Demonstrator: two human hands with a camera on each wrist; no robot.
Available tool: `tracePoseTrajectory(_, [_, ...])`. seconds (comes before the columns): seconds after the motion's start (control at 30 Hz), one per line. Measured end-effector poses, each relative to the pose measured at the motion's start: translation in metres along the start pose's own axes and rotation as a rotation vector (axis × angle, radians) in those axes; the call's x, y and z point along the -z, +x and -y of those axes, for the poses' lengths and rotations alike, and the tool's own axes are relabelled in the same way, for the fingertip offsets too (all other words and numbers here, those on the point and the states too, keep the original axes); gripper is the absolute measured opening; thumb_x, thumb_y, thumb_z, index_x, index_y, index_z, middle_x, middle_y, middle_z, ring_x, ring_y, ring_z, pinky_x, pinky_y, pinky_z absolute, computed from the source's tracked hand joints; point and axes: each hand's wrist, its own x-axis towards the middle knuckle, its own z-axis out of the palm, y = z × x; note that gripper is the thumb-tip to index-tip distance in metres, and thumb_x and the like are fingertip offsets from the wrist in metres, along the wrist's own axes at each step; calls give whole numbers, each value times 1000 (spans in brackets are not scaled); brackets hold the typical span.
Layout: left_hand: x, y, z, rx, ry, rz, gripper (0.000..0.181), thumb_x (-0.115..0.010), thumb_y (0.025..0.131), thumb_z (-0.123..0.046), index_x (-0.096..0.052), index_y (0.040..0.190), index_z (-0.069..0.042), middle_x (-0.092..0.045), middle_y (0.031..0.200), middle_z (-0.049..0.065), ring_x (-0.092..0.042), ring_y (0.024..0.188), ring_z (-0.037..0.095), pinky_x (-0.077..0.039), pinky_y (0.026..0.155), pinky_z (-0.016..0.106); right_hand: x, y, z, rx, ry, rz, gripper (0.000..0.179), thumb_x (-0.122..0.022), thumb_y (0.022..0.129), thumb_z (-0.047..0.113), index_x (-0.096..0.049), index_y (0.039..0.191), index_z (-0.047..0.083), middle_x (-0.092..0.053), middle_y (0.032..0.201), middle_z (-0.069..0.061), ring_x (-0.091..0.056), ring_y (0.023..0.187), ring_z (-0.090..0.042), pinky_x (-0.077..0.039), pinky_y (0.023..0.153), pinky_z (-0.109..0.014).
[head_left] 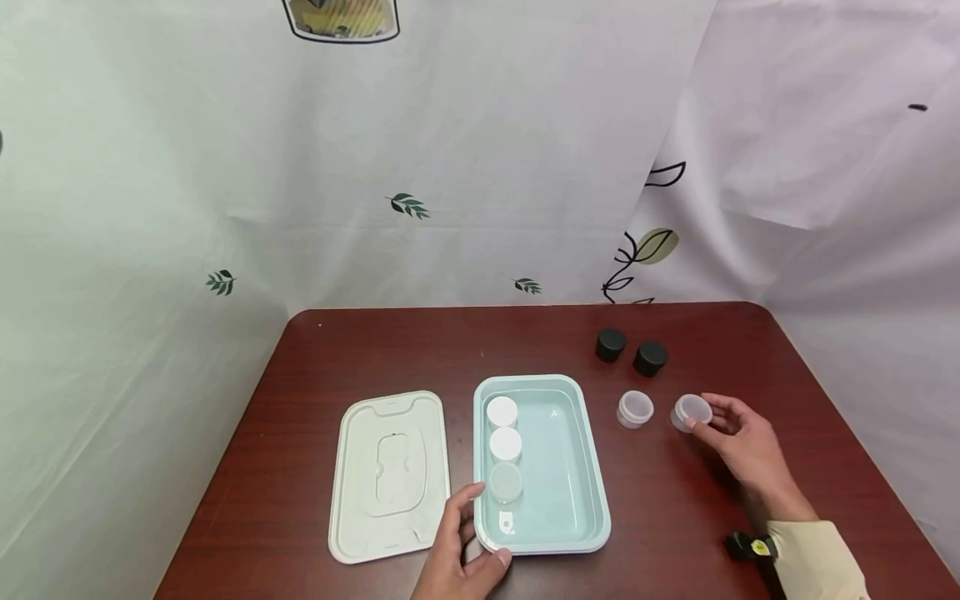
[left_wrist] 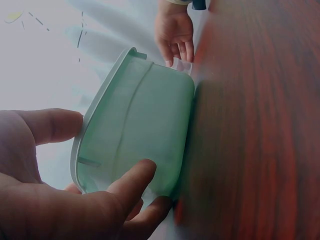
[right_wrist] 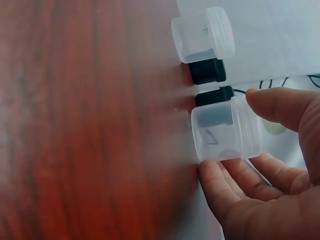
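My right hand (head_left: 750, 450) holds a small clear screw-lid jar (right_wrist: 225, 129) between thumb and fingers, thumb at the lid and fingertips on the opposite side. A second clear jar (head_left: 635, 409) stands just left of it on the table. My left hand (head_left: 457, 550) grips the near-left corner of a pale green plastic tray (head_left: 592, 467), thumb at the near rim and fingers along the side wall. Along the tray's left side stand two white-lidded jars (head_left: 502, 412) and a clear-lidded jar (head_left: 506, 482) in a row.
Two black jars (head_left: 611, 344) stand behind the clear ones. A flat off-white lid (head_left: 390, 475) lies left of the tray. The dark red wooden table (head_left: 420, 350) ends at a white printed cloth (head_left: 480, 167) behind and at the sides.
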Motion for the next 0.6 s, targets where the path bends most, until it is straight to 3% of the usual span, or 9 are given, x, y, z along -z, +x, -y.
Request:
tracePoseTrajectory(0.17, [-1,1,0,-3,4,-10,82,-71,96,-5,-22,162,-8,-36,152,34,-50,138,42,-56,102,26,7,1,4,13,-10,4,68,-80,96,38,-55,147,1,-67,112,13,-58,90,20,-52,73,-7])
tracePoseTrajectory(0.23, [-1,1,0,-1,3,-11,82,-71,96,-5,-22,162,-8,-36,152,34,-50,139,42,-56,103,26,10,0,8,28,-29,7,68,-79,96,39,-55,148,1,-69,115,7,-58,90,21,-52,73,-6])
tracePoseTrajectory(0.37, [-1,1,-1,3,1,-13,83,-71,96,-5,-22,163,-8,-36,152,33,-51,138,40,-56,103,27,14,-1,17,52,-67,9,66,-78,98,40,-56,148,3,-68,129,-18,-56,91,21,-52,72,-7])
tracePoseTrajectory(0.43, [-1,1,-1,3,1,-14,83,-71,96,-5,-22,163,-8,-36,152,33,-51,138,40,-56,103,27,15,-2,22,56,-72,7,66,-77,98,40,-56,149,4,-66,132,-20,-55,92,21,-53,72,-7])
tracePoseTrajectory(0.5, [-1,1,-1,2,1,-16,83,-71,96,-5,-22,162,-8,-36,152,33,-52,138,40,-56,103,27,16,-4,28,68,-69,5,66,-78,97,39,-57,149,4,-66,130,-14,-55,92,20,-54,72,-8])
tracePoseTrajectory(0.6, [-1,1,0,0,0,-18,82,-71,96,-5,-23,162,-8,-36,152,33,-52,137,39,-56,103,27,18,-6,38,92,-53,8,65,-79,97,38,-58,148,5,-67,121,5,-57,93,19,-55,72,-10])
